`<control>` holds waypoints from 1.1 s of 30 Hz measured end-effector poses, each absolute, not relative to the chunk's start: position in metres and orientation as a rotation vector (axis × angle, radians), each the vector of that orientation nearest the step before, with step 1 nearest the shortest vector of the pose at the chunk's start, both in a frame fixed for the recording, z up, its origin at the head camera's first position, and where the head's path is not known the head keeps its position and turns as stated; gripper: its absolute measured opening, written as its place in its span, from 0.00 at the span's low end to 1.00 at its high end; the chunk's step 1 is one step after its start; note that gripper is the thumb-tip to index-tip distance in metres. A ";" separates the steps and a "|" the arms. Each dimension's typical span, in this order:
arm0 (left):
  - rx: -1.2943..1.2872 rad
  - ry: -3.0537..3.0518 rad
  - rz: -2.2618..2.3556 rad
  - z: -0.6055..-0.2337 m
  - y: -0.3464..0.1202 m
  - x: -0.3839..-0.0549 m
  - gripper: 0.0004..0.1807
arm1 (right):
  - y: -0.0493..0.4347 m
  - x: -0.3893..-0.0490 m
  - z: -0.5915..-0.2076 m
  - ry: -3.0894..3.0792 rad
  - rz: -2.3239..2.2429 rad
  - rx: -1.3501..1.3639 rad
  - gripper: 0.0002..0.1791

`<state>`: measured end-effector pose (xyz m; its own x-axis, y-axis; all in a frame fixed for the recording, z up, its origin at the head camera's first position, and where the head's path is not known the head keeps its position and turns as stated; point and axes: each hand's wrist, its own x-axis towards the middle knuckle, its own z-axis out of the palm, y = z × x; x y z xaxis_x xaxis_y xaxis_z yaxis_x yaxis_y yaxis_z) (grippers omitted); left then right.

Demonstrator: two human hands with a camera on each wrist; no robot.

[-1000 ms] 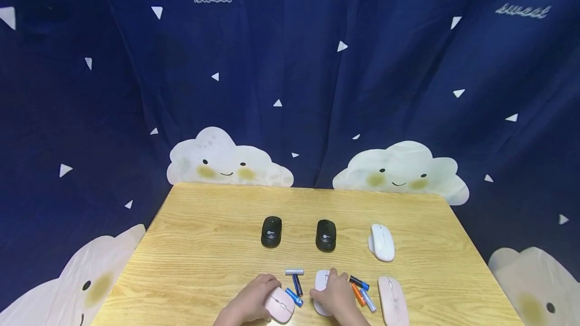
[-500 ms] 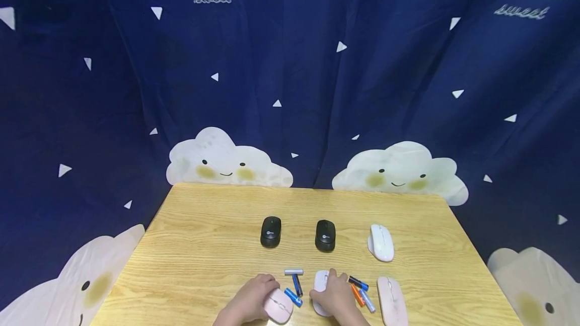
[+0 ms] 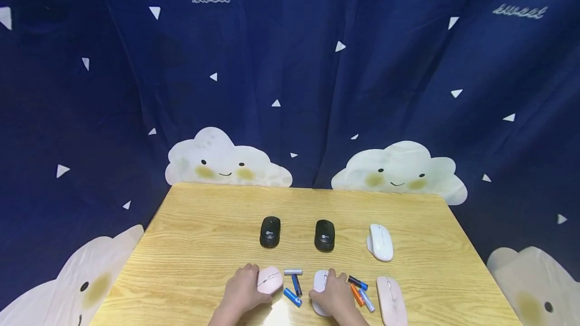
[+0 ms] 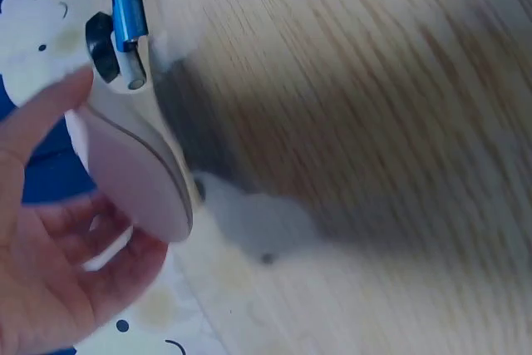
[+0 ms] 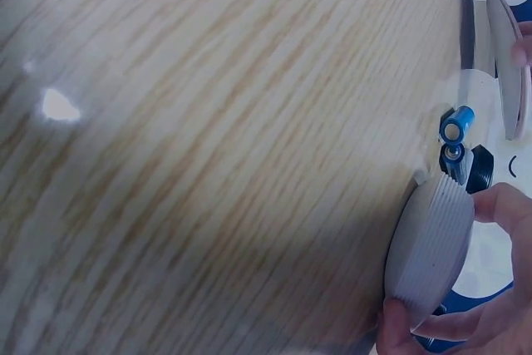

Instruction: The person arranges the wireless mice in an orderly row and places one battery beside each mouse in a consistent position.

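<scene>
My left hand (image 3: 242, 288) holds a small pale pink computer mouse (image 3: 269, 280) by its sides, thumb on one edge and fingers on the other. In the left wrist view that mouse (image 4: 137, 172) is tilted, its underside edge lifted over the wood. My right hand (image 3: 336, 293) grips a white mouse (image 3: 319, 286), its thumb on the left side and fingers across the right. Ribbed sides of the white mouse (image 5: 428, 247) show in the right wrist view. Between the hands lie a silver battery (image 3: 293, 271), a dark blue battery (image 3: 296, 284) and a bright blue battery (image 3: 292, 297).
Right of my right hand lie a black-and-blue battery (image 3: 358, 282), an orange battery (image 3: 357, 295) and a pale lilac battery (image 3: 366, 300). A long pink mouse (image 3: 391, 301) is beside them. Farther back on the wooden table (image 3: 204, 225) sit two black mice (image 3: 270, 231) and another white mouse (image 3: 380, 242).
My left hand has moved the pink mouse away from me and slightly left, turning it, from beside the bright blue battery. The right hand and white mouse stay in place.
</scene>
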<state>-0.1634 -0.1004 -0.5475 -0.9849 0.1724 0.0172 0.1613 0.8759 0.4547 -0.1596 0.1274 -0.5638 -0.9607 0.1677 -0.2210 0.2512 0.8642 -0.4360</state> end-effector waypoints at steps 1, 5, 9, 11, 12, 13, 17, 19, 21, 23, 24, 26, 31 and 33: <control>0.201 3.037 0.722 -0.548 -0.099 -0.164 0.33 | 0.127 -0.160 -0.564 2.862 -0.704 0.323 0.45; -0.064 3.073 0.709 -0.552 -0.096 -0.167 0.36 | 0.127 -0.160 -0.564 2.872 -0.698 0.323 0.45; -0.226 3.080 0.713 -0.554 -0.094 -0.168 0.35 | 0.127 -0.160 -0.564 2.875 -0.684 0.327 0.45; -0.269 3.080 0.711 -0.556 -0.094 -0.168 0.34 | 0.127 -0.159 -0.563 2.874 -0.678 0.325 0.46; -0.286 3.077 0.715 -0.556 -0.094 -0.168 0.33 | 0.127 -0.159 -0.563 2.872 -0.675 0.325 0.46; -0.296 3.073 0.713 -0.557 -0.094 -0.168 0.33 | 0.127 -0.159 -0.563 2.873 -0.672 0.326 0.46; -0.330 3.055 0.719 -0.559 -0.095 -0.168 0.31 | 0.127 -0.159 -0.564 2.875 -0.675 0.322 0.46; -0.340 3.047 0.723 -0.560 -0.094 -0.167 0.31 | 0.127 -0.159 -0.564 2.876 -0.678 0.321 0.46; -0.351 3.043 0.736 -0.561 -0.094 -0.167 0.31 | 0.127 -0.159 -0.564 2.877 -0.681 0.321 0.46; -0.356 3.040 0.749 -0.562 -0.093 -0.166 0.31 | 0.127 -0.158 -0.563 2.877 -0.683 0.319 0.46; -0.359 3.039 0.753 -0.563 -0.093 -0.165 0.31 | 0.127 -0.158 -0.563 2.876 -0.684 0.318 0.46; -0.358 3.041 0.758 -0.564 -0.091 -0.164 0.31 | 0.127 -0.158 -0.563 2.871 -0.688 0.320 0.46; -0.348 3.061 0.751 -0.568 -0.088 -0.162 0.31 | 0.127 -0.159 -0.563 2.859 -0.695 0.330 0.46; -0.346 3.064 0.755 -0.569 -0.087 -0.161 0.31 | 0.127 -0.159 -0.563 2.861 -0.693 0.328 0.46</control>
<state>-0.1610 -0.0872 -0.5687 -0.9757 -0.2180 -0.0198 -0.2022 0.8631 0.4628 -0.1586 0.1273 -0.5629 -0.9595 0.1703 -0.2243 0.2541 0.8670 -0.4287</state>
